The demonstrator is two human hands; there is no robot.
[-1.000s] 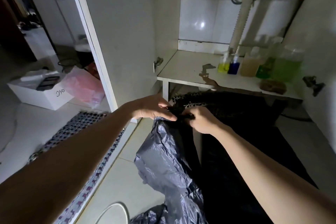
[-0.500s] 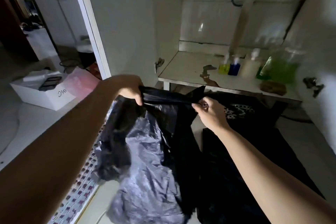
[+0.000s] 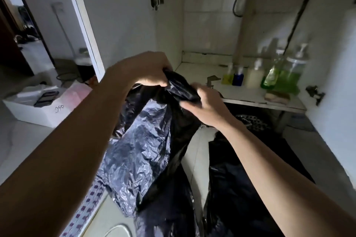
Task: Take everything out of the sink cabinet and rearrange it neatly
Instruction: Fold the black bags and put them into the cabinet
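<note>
Sink cabinet (image 3: 212, 25), door open, dim interior. Cabinet shelf (image 3: 194, 75): row of bottles (image 3: 254, 75), right rear; sponge (image 3: 277, 96) just in front. Black plastic bag (image 3: 146, 140): raised before the cabinet, hanging to the floor. Left hand (image 3: 146, 71) and right hand (image 3: 206, 106): fingers curled, gripping the bag's bunched top.

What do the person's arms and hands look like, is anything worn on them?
Both arms are bare along all that shows, with no sleeves in view. The left hand and the right hand wear no gloves, and no watch, bracelet or ring can be seen, though the light is dim. No markings show on either arm.
</note>
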